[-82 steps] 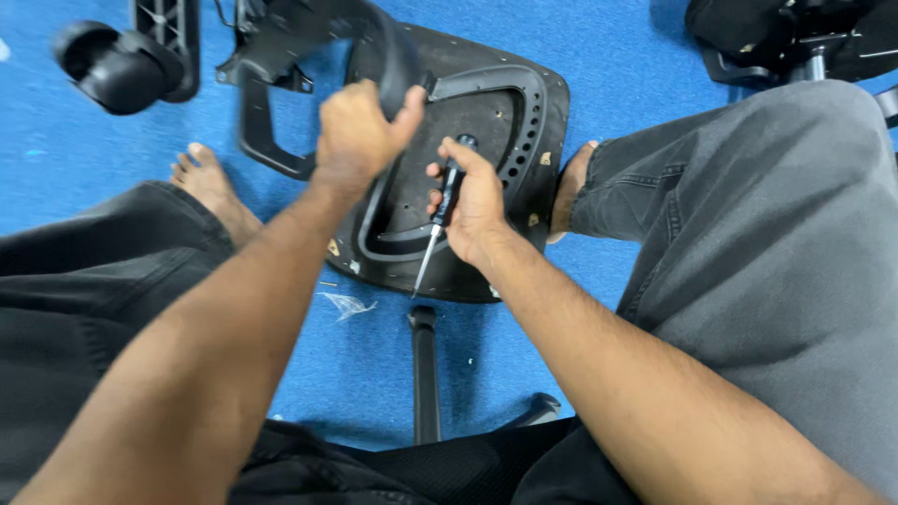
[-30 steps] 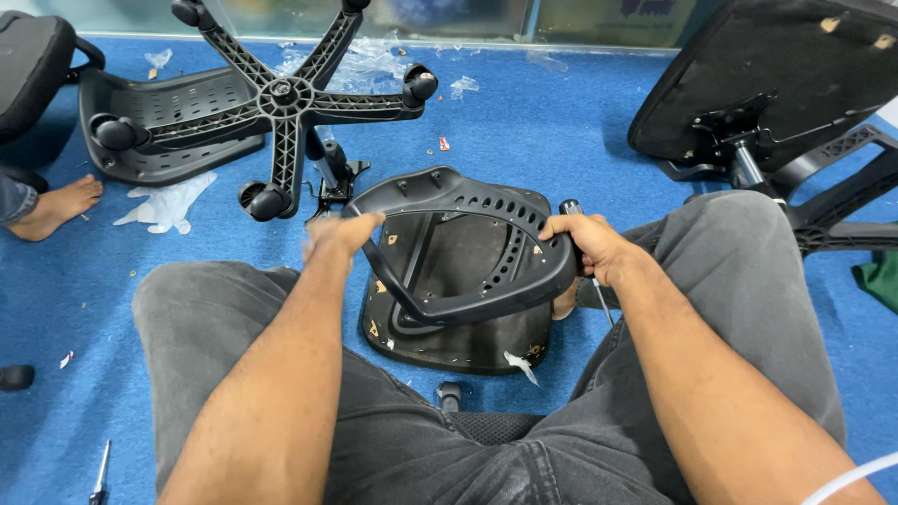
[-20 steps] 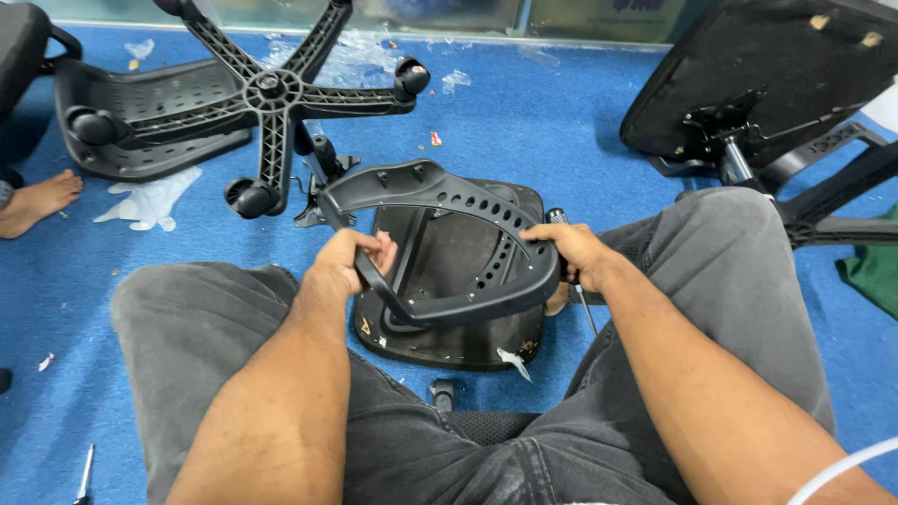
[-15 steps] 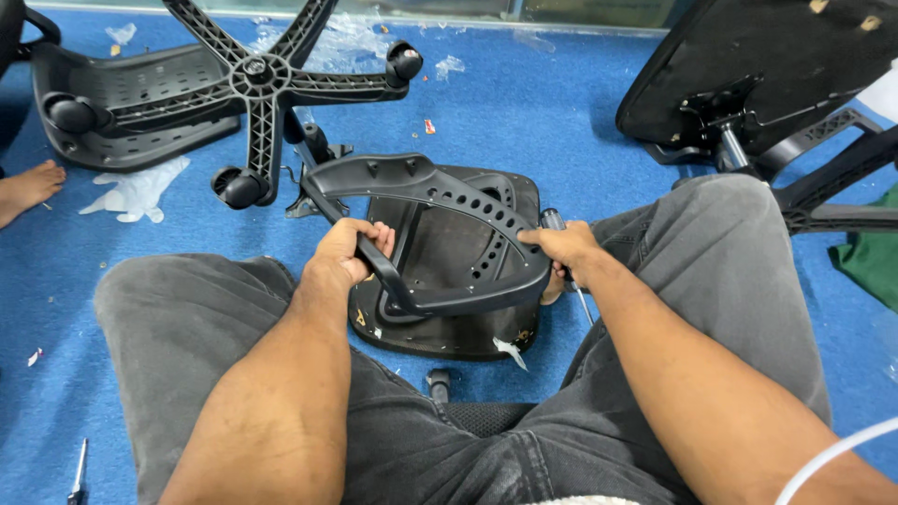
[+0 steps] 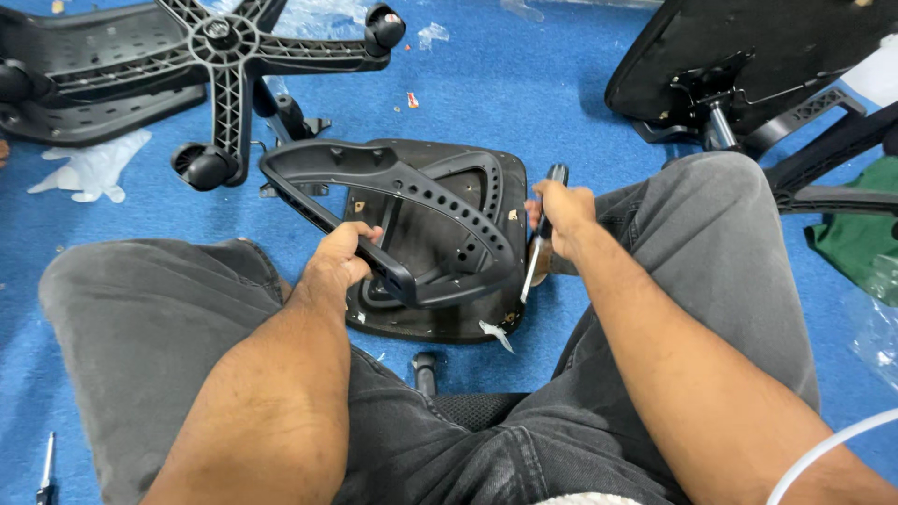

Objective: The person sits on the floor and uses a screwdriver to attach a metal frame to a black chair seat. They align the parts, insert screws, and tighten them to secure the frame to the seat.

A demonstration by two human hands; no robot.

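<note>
At centre frame my left hand (image 5: 341, 262) has its grip closed around the black armrest frame (image 5: 402, 210) lying over the seat pan (image 5: 468, 318), my right hand (image 5: 561, 213) grips a screwdriver (image 5: 541, 234) beside it, the wheeled chair base (image 5: 234, 47) upper left on the blue floor (image 5: 524, 75).

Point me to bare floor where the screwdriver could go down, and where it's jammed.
Free: blue carpet between star base and upturned seat; smaller strip left of the left knee, by the white glove. Crowded: between the legs, where left hand grips the armrest frame over the seat plate, and right hand holds the screwdriver.
</note>
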